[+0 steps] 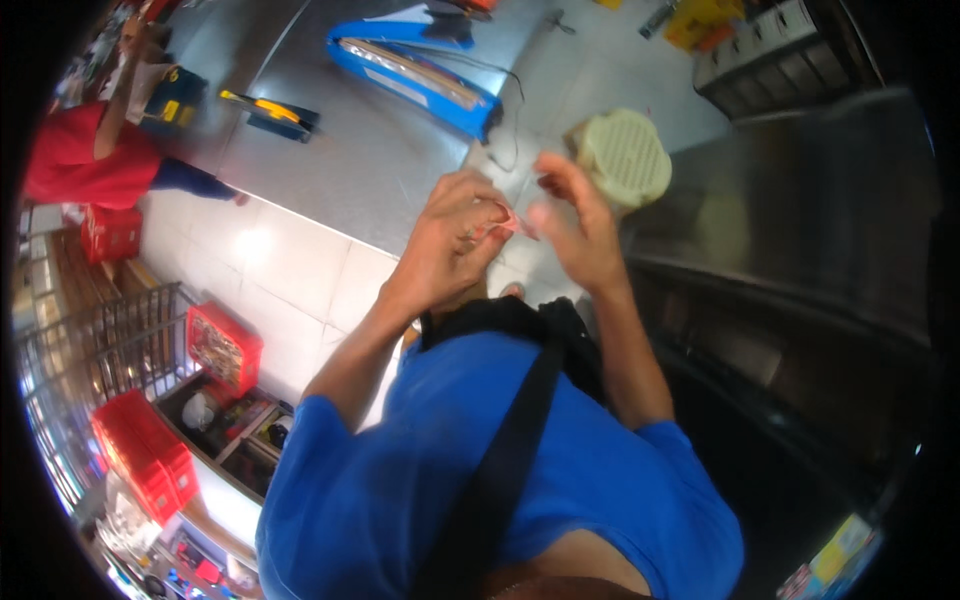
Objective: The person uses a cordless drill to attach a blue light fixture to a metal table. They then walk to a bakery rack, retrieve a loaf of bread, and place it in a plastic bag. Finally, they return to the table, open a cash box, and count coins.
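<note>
Setting: a shop-like room with a pale tiled floor (290,270) and a broad grey steel tabletop (380,150), viewed from above over a blue shirt and a black shoulder strap.

Item 1: left hand (450,240), raised over the near edge of the tabletop, fingers curled narrow and pinching one end of a small pink scrap of thin wrapper or film (508,224).

Item 2: right hand (575,225), fingers part spread, thumb and forefinger nipping the other end of the same scrap. The scrap hung in the air between the two hands, clear of the tabletop; I could not tell its exact material through the blur.

Item 3: round cream-coloured lidded plastic tub (625,155), standing on the tabletop just beyond the right hand.

Item 4: long blue heat-sealer bar with a trailing cord (415,65), farther back on the tabletop.

Item 5: red plastic crates (145,450), on the floor and racks to the left; another person in a red top (85,155) stood well apart.

Risk, as I judged it: the scrap was slight and held only by fingertips, so an uneven pull could tear it or let it slip to the floor. The right wrist sat near the tub and might knock it.
</note>
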Demonstrator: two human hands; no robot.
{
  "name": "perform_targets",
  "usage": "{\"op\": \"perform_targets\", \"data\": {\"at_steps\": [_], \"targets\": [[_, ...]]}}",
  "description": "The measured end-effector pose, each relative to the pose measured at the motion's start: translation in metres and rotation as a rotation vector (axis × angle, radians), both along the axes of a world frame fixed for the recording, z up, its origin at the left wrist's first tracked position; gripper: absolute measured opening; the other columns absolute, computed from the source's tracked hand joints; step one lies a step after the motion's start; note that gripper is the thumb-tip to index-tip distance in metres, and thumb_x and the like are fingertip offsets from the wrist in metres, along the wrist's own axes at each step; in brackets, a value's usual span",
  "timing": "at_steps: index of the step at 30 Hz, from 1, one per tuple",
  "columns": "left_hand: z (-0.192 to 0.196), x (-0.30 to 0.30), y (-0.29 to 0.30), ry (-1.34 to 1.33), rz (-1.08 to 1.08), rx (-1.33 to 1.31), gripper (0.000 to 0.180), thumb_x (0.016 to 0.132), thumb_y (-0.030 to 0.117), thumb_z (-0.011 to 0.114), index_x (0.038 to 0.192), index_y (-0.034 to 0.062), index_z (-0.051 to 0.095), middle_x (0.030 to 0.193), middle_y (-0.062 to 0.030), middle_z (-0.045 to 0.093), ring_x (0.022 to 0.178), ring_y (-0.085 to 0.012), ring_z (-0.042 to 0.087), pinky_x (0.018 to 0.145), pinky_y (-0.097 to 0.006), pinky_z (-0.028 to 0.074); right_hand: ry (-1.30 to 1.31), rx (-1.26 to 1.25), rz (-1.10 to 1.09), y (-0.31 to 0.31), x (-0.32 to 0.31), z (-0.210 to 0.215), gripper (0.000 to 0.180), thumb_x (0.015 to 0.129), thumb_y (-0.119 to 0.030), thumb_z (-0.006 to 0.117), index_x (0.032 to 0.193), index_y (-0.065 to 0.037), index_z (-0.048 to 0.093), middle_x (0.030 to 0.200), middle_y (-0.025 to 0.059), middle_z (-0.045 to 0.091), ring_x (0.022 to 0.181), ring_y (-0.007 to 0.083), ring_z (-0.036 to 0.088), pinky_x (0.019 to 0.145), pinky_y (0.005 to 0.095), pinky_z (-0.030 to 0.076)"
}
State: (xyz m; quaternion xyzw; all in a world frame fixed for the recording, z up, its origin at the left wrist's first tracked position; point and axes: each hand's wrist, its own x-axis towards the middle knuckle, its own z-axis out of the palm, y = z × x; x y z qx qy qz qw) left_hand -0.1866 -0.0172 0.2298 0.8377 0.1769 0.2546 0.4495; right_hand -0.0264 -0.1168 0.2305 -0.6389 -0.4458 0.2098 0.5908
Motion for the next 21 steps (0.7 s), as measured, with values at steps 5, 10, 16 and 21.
{"op": "perform_targets", "data": {"at_steps": [5, 10, 16, 21], "targets": [[0.036, 0.028, 0.022, 0.081, 0.129, -0.123, 0.012, 0.083, 0.007, 0.076, 0.091, 0.0038, 0.068, 0.098, -0.0090, 0.065, 0.091, -0.0202, 0.062, 0.076, -0.033, 0.051, -0.253, -0.040, 0.368, 0.035, 0.044, 0.043, 0.018, 0.086, -0.005, 0.071, 0.102, 0.003, 0.070, 0.091, 0.0123, 0.071, 0.077, 0.0173, 0.068, 0.070, 0.0321, 0.055], [0.048, 0.053, 0.041, -0.200, 0.319, -0.304, 0.025, 0.086, 0.006, 0.075, 0.104, 0.0018, 0.059, 0.096, -0.0080, 0.062, 0.078, -0.0102, 0.060, 0.064, -0.025, 0.051, 0.015, -0.029, 0.439, 0.083, 0.072, 0.063, 0.013, 0.090, -0.007, 0.070, 0.096, 0.004, 0.071, 0.084, 0.0091, 0.071, 0.071, 0.0118, 0.066, 0.064, 0.0246, 0.051], [0.065, 0.041, 0.070, -0.601, 0.481, -0.577, 0.031, 0.089, 0.003, 0.070, 0.117, 0.0017, 0.054, 0.104, -0.0055, 0.057, 0.095, -0.0099, 0.057, 0.081, -0.024, 0.048, 0.449, -0.210, 0.677, 0.161, 0.076, 0.082, 0.019, 0.094, -0.013, 0.067, 0.094, 0.005, 0.069, 0.078, 0.0036, 0.067, 0.068, 0.0052, 0.059, 0.060, 0.0221, 0.049], [0.052, 0.042, 0.101, -0.573, 0.828, -0.395, 0.038, 0.089, 0.004, 0.069, 0.124, -0.0021, 0.055, 0.103, -0.0069, 0.059, 0.092, -0.0099, 0.058, 0.078, -0.024, 0.049, 0.354, -0.138, 0.914, 0.259, 0.103, 0.065, 0.028, 0.100, -0.012, 0.054, 0.124, 0.002, 0.059, 0.083, 0.0077, 0.068, 0.070, 0.0107, 0.063, 0.067, 0.0246, 0.053]]}}
